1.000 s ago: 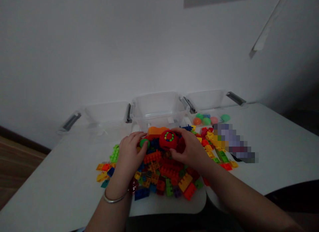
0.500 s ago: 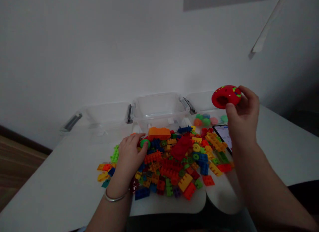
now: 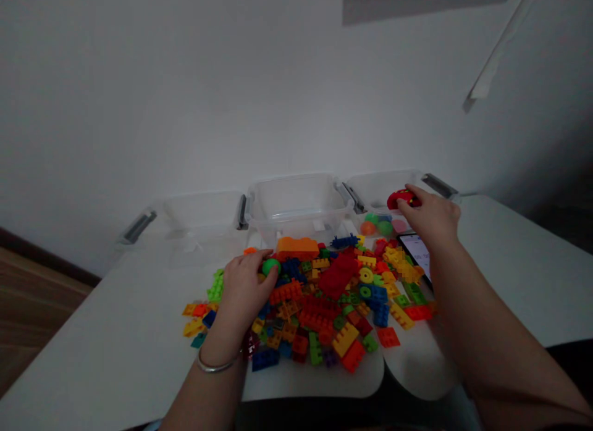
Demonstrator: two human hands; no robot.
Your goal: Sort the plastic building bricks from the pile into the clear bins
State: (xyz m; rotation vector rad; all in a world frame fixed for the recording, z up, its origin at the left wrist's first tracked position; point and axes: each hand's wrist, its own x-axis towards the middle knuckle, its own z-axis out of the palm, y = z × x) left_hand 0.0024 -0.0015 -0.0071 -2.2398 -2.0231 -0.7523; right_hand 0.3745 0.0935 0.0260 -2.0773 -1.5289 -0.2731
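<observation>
At the left of the brick heap, my left hand (image 3: 245,289) has thumb and fingers closed about a small green ball (image 3: 271,267). My right hand (image 3: 430,215) grips a red rounded toy (image 3: 402,199) with yellow-green markings, which has a hollow opening. It is over the right clear bin (image 3: 370,187), where several coloured balls (image 3: 384,227) show through the wall. Mixed toy bricks (image 3: 319,313) in many colours are heaped between my forearms. A dark red piece (image 3: 339,274) and a long orange block (image 3: 297,248) rest on top of the heap.
A middle clear bin (image 3: 296,216) and a left clear bin (image 3: 204,224) stand along the wall behind the bricks. Under my right forearm lies a phone (image 3: 419,253) with its screen lit. The white table (image 3: 115,357) has a rounded front edge.
My right hand has lowered and moved forward with the red toy, from above the bin's front to over the bin. My left hand stays at the green ball.
</observation>
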